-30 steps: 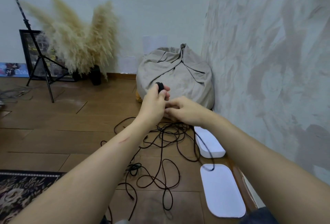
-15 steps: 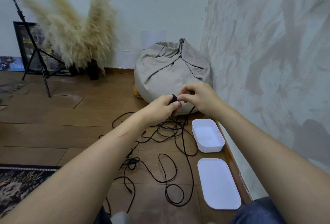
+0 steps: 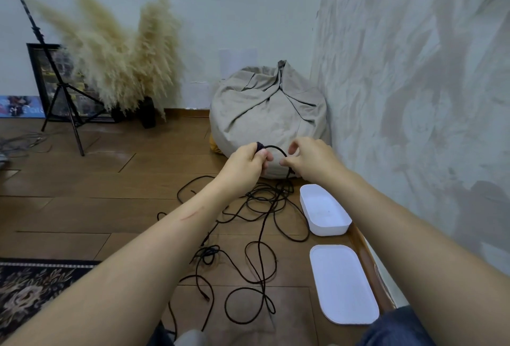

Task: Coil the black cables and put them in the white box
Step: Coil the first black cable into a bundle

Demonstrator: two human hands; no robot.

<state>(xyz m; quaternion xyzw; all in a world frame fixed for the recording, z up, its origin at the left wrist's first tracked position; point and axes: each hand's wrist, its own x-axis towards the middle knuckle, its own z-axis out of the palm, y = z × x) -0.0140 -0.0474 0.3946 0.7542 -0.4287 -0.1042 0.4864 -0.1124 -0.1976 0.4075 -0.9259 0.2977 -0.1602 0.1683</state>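
Note:
Loose black cables (image 3: 259, 224) lie tangled on the wooden floor in front of me. My left hand (image 3: 248, 159) is closed around a small coil of black cable held in the air. A short arc of cable runs from it to my right hand (image 3: 306, 159), which pinches the strand between thumb and fingers; the strand then drops to the tangle below. The white box (image 3: 325, 224) stands open on the floor under my right wrist, with nothing in it. Its flat white lid (image 3: 343, 287) lies nearer to me.
A grey beanbag (image 3: 265, 114) sits in the corner behind my hands. The textured wall (image 3: 414, 97) runs along the right. A tripod (image 3: 60, 97), a framed picture and dried pampas grass (image 3: 118, 64) stand at the back left. A patterned rug (image 3: 30, 287) lies at the lower left.
My hands have moved apart, drawing a short arc of cable between them. The view has tilted down slightly, and the floor loops have shifted.

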